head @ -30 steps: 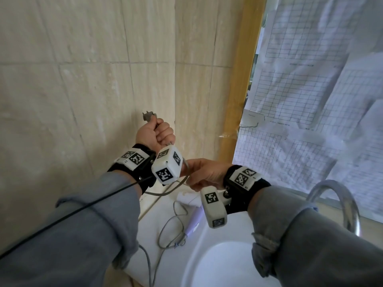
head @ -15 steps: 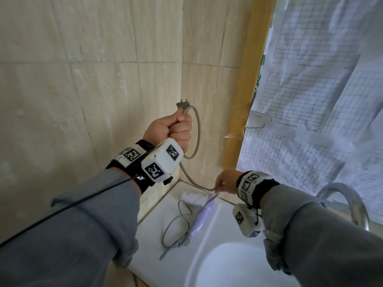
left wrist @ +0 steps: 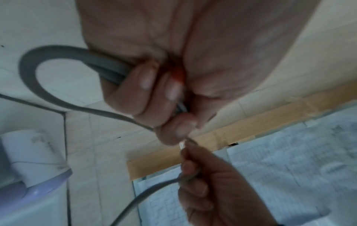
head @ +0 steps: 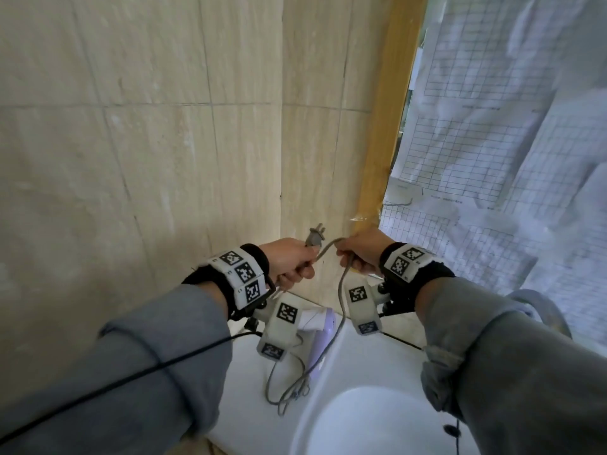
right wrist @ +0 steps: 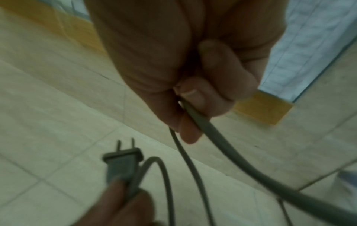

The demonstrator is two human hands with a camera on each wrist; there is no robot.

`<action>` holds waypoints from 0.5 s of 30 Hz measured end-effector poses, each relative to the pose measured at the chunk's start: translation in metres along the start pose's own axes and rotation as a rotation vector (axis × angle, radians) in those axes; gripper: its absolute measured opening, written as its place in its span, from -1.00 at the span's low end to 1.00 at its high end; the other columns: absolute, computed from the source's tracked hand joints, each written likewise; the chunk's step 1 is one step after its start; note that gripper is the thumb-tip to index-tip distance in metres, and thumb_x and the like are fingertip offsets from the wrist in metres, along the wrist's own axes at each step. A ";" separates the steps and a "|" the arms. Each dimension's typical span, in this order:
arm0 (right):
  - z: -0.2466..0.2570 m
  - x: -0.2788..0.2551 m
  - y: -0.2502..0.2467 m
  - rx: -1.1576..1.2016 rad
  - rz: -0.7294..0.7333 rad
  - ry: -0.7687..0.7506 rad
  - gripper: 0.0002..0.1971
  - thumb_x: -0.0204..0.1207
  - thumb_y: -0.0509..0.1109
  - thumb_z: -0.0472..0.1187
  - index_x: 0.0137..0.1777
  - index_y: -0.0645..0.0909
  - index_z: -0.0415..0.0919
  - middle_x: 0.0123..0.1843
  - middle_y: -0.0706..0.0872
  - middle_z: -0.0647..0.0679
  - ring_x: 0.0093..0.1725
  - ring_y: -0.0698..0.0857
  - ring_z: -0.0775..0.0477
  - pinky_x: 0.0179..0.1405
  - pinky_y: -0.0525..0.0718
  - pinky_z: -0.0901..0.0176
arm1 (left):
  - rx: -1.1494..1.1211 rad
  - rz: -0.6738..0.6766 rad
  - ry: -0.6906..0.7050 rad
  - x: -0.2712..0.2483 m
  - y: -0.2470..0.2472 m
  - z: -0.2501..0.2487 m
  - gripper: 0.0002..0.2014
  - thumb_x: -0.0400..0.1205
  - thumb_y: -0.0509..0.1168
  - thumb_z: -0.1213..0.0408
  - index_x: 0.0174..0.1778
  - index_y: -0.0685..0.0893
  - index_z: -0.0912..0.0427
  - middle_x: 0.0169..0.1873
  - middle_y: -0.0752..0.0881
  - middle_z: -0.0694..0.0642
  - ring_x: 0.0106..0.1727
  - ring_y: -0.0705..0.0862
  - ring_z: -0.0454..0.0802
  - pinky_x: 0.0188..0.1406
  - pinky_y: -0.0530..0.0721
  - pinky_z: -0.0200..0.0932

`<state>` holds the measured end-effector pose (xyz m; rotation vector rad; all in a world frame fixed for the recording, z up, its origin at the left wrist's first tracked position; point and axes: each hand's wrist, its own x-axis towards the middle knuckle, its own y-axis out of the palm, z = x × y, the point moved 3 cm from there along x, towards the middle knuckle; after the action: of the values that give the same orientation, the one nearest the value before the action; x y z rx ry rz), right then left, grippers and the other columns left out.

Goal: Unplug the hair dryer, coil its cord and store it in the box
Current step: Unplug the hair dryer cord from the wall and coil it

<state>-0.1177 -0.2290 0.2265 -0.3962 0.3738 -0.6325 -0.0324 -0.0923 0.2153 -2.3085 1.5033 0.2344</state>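
L grip: left hand point(head: 290, 259) fist clamped on plug point(head: 315, 237) w/ a cord loop already in it; prongs point to 12.
R grip: right hand point(head: 359, 249) pinches cord point(head: 341, 292) just at 3 o'clock of L, nearly touching.
Key relation: short cord span runs 9–3 btwn grips; slack drops to 6. R nearer the free length, likely feeds next loop to L.
Dryer: hair dryer point(head: 320, 336) lilac/white, lying on sink surface point(head: 249, 372) at 6, cord tangled beside it.
Box: not in view.
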 end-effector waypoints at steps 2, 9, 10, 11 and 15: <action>0.007 -0.004 0.003 0.143 0.023 -0.024 -0.78 0.54 0.36 -0.28 -0.35 0.56 -0.29 -0.63 0.69 -0.05 -0.76 0.46 0.14 -0.76 0.38 0.40 | 0.007 -0.123 0.025 0.004 -0.001 0.002 -0.71 0.73 0.01 0.10 -0.26 0.36 0.14 -0.46 0.57 0.08 -0.60 0.32 -0.13 -0.69 0.23 -0.35; 0.029 -0.014 0.020 0.605 0.244 -0.119 -0.96 0.53 0.37 -0.39 -0.13 0.57 -0.36 -0.41 0.78 -0.18 -0.57 0.71 0.07 -0.57 0.69 0.36 | -0.230 -0.202 0.190 0.011 -0.002 0.004 -0.74 0.72 0.05 0.07 0.07 0.55 0.14 -0.41 0.78 0.01 -0.29 0.76 -0.10 -0.21 0.68 -0.26; 0.031 -0.015 0.022 0.660 0.266 -0.114 -0.97 0.54 0.36 -0.41 -0.10 0.55 -0.38 -0.37 0.78 -0.22 -0.52 0.75 0.03 -0.53 0.73 0.34 | -0.294 -0.173 0.213 0.010 0.000 0.002 -0.73 0.72 0.06 0.06 -0.01 0.59 0.14 -0.48 0.78 0.00 -0.37 0.77 -0.12 -0.30 0.71 -0.26; 0.033 -0.015 0.024 0.700 0.282 -0.120 -0.98 0.54 0.34 -0.44 -0.08 0.55 -0.39 -0.33 0.77 -0.26 -0.48 0.78 0.00 -0.50 0.75 0.32 | -0.355 -0.148 0.214 0.008 0.001 0.000 -0.71 0.72 0.07 0.06 -0.11 0.60 0.14 -0.55 0.76 0.01 -0.46 0.76 -0.14 -0.43 0.71 -0.28; 0.034 -0.014 0.025 0.713 0.243 -0.196 -0.96 0.53 0.35 -0.45 -0.11 0.57 -0.34 -0.33 0.76 -0.17 -0.41 0.79 0.02 -0.41 0.77 0.33 | -0.594 -0.118 0.162 0.005 -0.001 -0.003 -0.63 0.71 0.04 0.00 -0.35 0.45 0.10 -0.73 0.40 -0.06 -0.73 0.35 -0.16 -0.60 0.58 -0.30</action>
<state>-0.1006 -0.1934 0.2475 0.2664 -0.0069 -0.4459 -0.0297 -0.0972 0.2165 -2.9293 1.5152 0.5338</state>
